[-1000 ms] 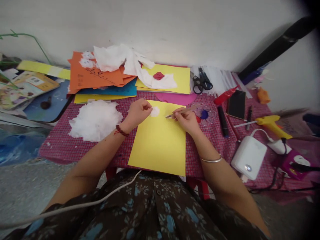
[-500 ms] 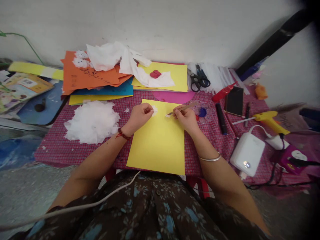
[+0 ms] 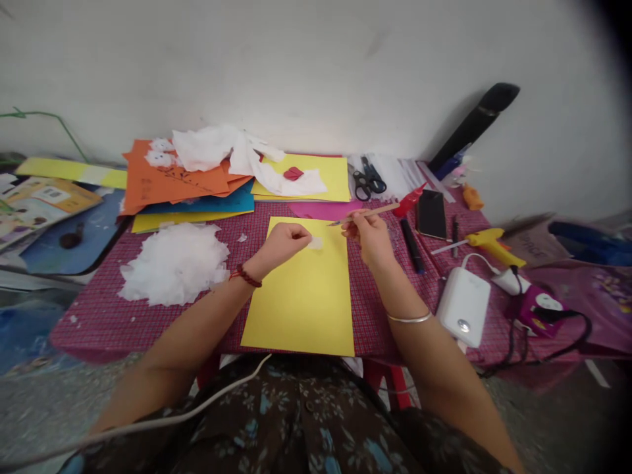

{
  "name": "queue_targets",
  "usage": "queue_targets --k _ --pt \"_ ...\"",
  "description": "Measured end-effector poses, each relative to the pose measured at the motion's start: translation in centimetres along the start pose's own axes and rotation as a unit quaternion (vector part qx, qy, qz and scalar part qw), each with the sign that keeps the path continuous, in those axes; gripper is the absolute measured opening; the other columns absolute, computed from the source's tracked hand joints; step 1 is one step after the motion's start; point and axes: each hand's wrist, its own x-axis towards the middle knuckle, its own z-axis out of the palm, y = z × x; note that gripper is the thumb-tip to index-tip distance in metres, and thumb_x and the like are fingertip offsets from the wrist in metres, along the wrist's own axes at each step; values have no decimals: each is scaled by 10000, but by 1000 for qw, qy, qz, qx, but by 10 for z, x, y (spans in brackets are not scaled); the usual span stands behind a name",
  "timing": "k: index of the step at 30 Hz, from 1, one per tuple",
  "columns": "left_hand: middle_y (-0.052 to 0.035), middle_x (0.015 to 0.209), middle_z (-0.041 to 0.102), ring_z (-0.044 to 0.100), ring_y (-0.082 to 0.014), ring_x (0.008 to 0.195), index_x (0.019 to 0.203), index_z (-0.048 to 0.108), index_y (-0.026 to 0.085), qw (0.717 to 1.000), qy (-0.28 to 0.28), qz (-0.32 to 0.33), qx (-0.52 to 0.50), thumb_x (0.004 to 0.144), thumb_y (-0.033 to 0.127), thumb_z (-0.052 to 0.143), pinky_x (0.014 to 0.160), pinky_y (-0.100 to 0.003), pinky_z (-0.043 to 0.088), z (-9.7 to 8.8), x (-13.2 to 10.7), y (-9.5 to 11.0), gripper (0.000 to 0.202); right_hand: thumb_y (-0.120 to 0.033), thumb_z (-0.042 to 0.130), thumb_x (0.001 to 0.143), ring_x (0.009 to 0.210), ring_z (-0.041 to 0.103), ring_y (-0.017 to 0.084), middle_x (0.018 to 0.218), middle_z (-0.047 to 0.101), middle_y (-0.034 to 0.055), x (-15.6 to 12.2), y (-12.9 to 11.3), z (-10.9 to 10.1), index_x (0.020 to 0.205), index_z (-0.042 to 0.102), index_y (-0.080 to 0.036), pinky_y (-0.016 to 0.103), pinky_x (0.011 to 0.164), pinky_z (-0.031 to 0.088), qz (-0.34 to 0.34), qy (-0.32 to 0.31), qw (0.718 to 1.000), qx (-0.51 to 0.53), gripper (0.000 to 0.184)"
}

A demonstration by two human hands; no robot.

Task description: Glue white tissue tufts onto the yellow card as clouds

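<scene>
My left hand (image 3: 286, 242) is closed in a pinch on a small white tissue piece (image 3: 316, 243), over the upper part of a yellow sheet of paper (image 3: 301, 296). My right hand (image 3: 368, 234) grips a slim paintbrush with a wooden handle (image 3: 380, 210). The brush points left, its thin tip above the sheet's upper right edge and apart from the tissue piece. To the left of my left hand lies a fluffy heap of white tissue pieces (image 3: 175, 263). Behind my right hand the clear paint dish is mostly hidden.
Orange card sheets (image 3: 182, 181) and crumpled white tissue (image 3: 210, 148) lie at the back left. Behind the sheet are scissors (image 3: 368, 179). On the right lie a red tube (image 3: 409, 199), a black marker (image 3: 412, 247), a phone (image 3: 431, 214), a yellow glue gun (image 3: 494, 245) and a white power bank (image 3: 464, 306).
My right hand has lifted the brush back from the sheet toward the right. My left hand has shifted slightly, its tissue piece showing more. The camera view has tilted up.
</scene>
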Motion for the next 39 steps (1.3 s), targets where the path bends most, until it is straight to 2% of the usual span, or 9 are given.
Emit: queue_targets --k 4,8,14,17,20,24,30,35,39 --pt "-5 606 615 506 -95 538 654 652 150 997 18 -8 -70 691 293 649 515 -222 398 10 3 4 148 -446 696 742 519 589 96 617 656 0 -5 2 -7 776 599 -194 217 524 494 -16 -28 998 -47 272" --pt "10 643 593 506 -84 553 716 605 155 991 50 -4 -123 661 300 673 529 -217 410 5 3 -5 169 -434 662 757 488 567 96 586 639 -12 -10 21 -9 762 594 -189 220 500 473 -16 -39 994 -98 254" --pt "77 572 443 400 -80 495 897 560 192 994 85 12 -63 663 193 569 481 -212 293 -7 -11 -32 234 -415 661 758 508 578 119 576 636 -16 -6 40 -6 731 586 -200 239 511 467 -18 -57 991 -117 228" --pt "74 576 412 367 -84 494 908 561 203 995 82 30 -53 677 186 525 489 -221 279 -10 -19 -39 234 -423 660 764 528 582 121 591 636 -20 -5 41 -4 746 589 -203 241 525 469 -20 -59 991 -122 232" --pt "55 570 433 392 -93 513 831 613 195 996 74 32 -48 692 206 501 505 -230 292 -11 -24 -41 179 -444 654 770 534 576 117 611 640 -12 -5 41 -3 771 596 -197 242 536 468 -22 -61 990 -124 254" --pt "35 555 520 449 -96 514 728 649 182 996 75 2 -57 672 218 507 496 -228 309 -11 -25 -43 157 -479 655 771 542 569 116 634 646 1 -7 41 0 782 596 -199 243 533 460 -28 -74 989 -123 287" --pt "-2 681 676 638 -129 670 829 680 160 990 52 -9 -130 619 169 546 653 -247 482 -6 -23 -51 249 -469 657 765 567 586 121 648 657 6 -7 43 0 794 606 -193 242 531 459 -31 -73 989 -125 282" --pt "-6 741 693 616 -114 661 805 668 168 988 80 -35 -129 643 225 662 628 -237 478 0 -21 -54 172 -418 655 782 568 596 120 646 667 5 -5 47 -1 805 616 -192 238 530 461 -31 -66 989 -127 231" --pt "-16 736 691 606 -118 668 789 678 163 991 90 -21 -95 696 256 683 626 -242 475 -1 -24 -53 132 -386 680 782 556 600 124 625 660 7 -5 45 -2 789 617 -193 241 523 469 -28 -62 992 -104 203"
